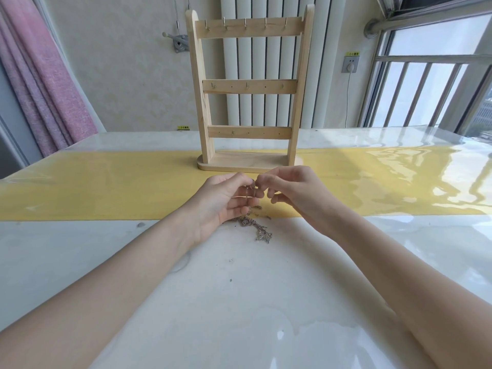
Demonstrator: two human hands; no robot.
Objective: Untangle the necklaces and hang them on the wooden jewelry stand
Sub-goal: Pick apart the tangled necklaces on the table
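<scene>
Glossy table (80, 262), hands (255, 193) pinching tangled necklaces (253, 225), wooden stand (249, 89)

necklaces (250, 223): tangle partly hidden under hands (226, 199) | links too small to separate

Two hands (255, 198), one wooden stand (249, 89), one tangled necklace heap (253, 225).

A single wide-angle head view looks forward and down along both forearms, close above the desk (80, 262). It faces the wooden jewelry stand (249, 86) near the desk's far side, with wall and window behind. Edges bend, probably from lens distortion.
</scene>
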